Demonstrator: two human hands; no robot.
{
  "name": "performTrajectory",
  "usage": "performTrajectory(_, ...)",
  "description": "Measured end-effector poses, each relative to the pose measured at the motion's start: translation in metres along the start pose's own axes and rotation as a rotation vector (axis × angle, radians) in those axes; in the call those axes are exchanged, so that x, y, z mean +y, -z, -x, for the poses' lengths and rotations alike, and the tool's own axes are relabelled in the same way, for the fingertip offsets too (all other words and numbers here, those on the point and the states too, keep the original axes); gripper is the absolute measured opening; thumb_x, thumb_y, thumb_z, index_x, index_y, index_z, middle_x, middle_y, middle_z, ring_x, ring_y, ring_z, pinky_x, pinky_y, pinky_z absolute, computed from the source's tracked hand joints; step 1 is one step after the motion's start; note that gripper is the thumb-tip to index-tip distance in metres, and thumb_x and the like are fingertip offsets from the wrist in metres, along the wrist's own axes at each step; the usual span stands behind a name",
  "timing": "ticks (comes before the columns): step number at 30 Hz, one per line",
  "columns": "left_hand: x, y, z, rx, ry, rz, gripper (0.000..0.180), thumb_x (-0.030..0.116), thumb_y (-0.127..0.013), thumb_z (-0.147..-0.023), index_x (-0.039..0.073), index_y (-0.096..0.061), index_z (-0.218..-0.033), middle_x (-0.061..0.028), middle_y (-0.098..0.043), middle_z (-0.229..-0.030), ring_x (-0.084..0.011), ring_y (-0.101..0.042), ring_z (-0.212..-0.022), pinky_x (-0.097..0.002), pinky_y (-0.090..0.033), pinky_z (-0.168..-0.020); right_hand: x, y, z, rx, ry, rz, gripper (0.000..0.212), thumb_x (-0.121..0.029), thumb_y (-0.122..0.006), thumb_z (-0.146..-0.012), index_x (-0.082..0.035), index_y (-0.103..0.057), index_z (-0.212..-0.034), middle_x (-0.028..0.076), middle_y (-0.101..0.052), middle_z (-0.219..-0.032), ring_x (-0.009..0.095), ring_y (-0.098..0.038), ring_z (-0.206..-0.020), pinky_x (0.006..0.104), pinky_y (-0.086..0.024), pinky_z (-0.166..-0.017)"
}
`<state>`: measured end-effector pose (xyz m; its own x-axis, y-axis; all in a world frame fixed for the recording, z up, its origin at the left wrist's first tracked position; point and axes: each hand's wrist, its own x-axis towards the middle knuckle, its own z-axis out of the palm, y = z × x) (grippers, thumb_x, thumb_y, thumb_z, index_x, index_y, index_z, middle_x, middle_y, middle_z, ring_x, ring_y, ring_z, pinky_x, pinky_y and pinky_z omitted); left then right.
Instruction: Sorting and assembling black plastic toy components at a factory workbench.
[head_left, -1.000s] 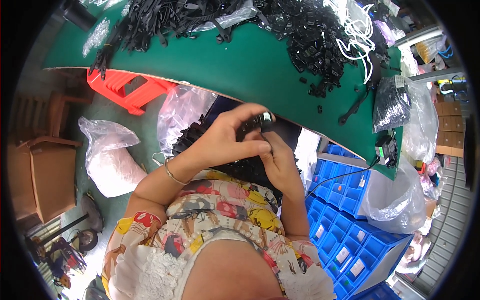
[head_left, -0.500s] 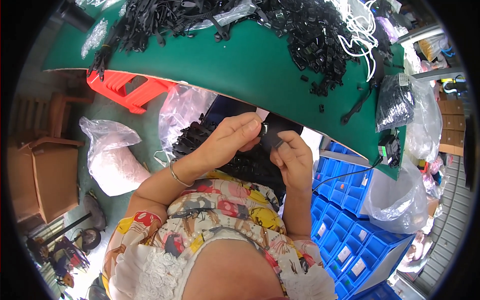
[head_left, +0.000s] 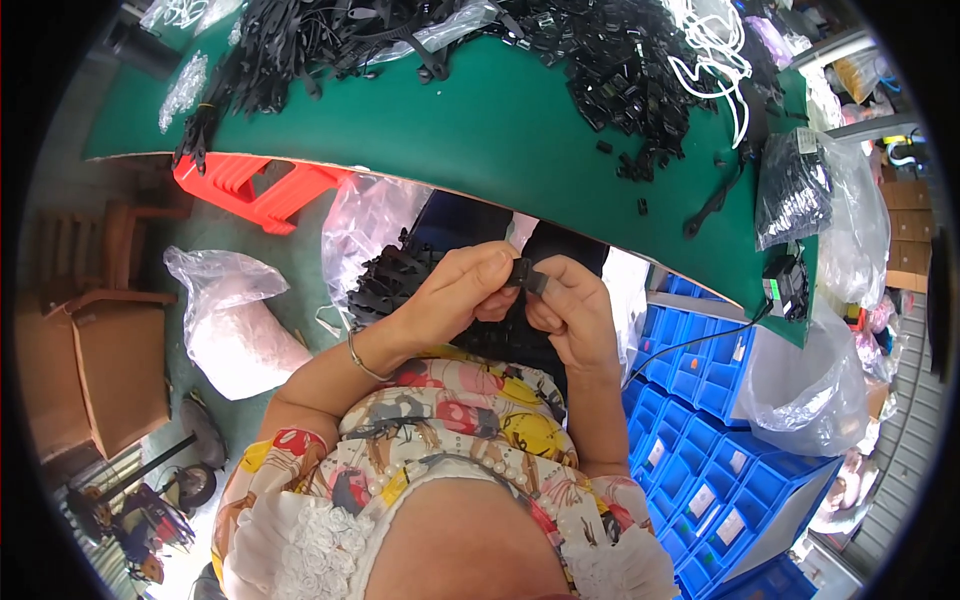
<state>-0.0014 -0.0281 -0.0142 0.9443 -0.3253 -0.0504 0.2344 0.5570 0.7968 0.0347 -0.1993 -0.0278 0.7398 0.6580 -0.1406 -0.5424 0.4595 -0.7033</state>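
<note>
Over my lap, just short of the table edge, my two hands meet. My left hand (head_left: 463, 288) is closed, pinching a small black plastic buckle (head_left: 520, 269) between thumb and fingers. My right hand (head_left: 576, 312) is closed on the flat end of a black strap (head_left: 537, 283), which touches the buckle. Whether the strap passes through it I cannot tell. Beside my left wrist lies a bunch of black straps (head_left: 385, 282). On the green table (head_left: 400, 115), a heap of small black buckles (head_left: 640, 85) lies to the right and a pile of black straps (head_left: 290, 55) to the left.
White cord (head_left: 735, 75) and a clear bag of black parts (head_left: 795, 195) are at the table's right. Blue bins (head_left: 690, 440) stand below on the right. A red plastic stool (head_left: 260, 190), a filled plastic bag (head_left: 235, 325) and a cardboard box (head_left: 122, 365) are on the left.
Both hands have come closer together and slightly lower. The strap end in the right hand now meets the buckle in the left. The view has shifted a little.
</note>
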Motion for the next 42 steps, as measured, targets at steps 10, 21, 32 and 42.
performTrajectory(10, 0.006, 0.003, 0.001, 0.094, 0.023, -0.434, 0.029, 0.026, -0.044, -0.094, 0.001, -0.051, -0.082, 0.0011, -0.045, -0.067, -0.0081, -0.039, -0.059, -0.0231, -0.034, -0.053, 0.004, -0.004, 0.001, 0.146, 0.305, 0.587, 0.013, -0.009, -0.053, -0.088, 0.0, -0.052, -0.096, 0.003, -0.047, -0.08, 0.008, -0.043, -0.062, 0.0195, -0.036, -0.056)
performTrajectory(21, 0.021, 0.009, 0.004, -0.026, -0.057, -0.799, 0.02, 0.017, -0.05, -0.089, -0.002, -0.055, -0.087, -0.0045, -0.05, -0.069, -0.0101, -0.046, -0.064, -0.0263, -0.039, -0.057, 0.008, -0.001, 0.011, -0.031, 0.399, 0.175, 0.018, -0.014, -0.059, -0.084, 0.001, -0.057, -0.075, 0.007, -0.044, -0.102, 0.012, -0.046, -0.077, 0.0226, -0.037, -0.068)
performTrajectory(32, 0.021, 0.002, 0.003, 0.065, 0.125, -0.278, 0.015, 0.016, -0.048, -0.092, 0.003, -0.054, -0.094, 0.0008, -0.051, -0.079, -0.0064, -0.048, -0.071, -0.0204, -0.041, -0.064, 0.015, -0.002, -0.003, 0.111, 0.471, 0.782, 0.024, -0.004, -0.071, -0.073, 0.002, -0.057, -0.092, 0.007, -0.051, -0.093, 0.011, -0.052, -0.077, 0.0207, -0.042, -0.065)
performTrajectory(42, 0.008, 0.007, 0.007, 0.057, 0.242, 0.121, 0.015, 0.016, -0.051, -0.087, 0.004, -0.049, -0.077, -0.0001, -0.049, -0.073, -0.0064, -0.047, -0.067, -0.0193, -0.036, -0.057, 0.02, -0.007, 0.003, 0.063, 0.45, 0.638, 0.025, -0.011, -0.066, -0.081, 0.004, -0.055, -0.098, 0.009, -0.046, -0.094, 0.014, -0.052, -0.078, 0.023, -0.044, -0.068)
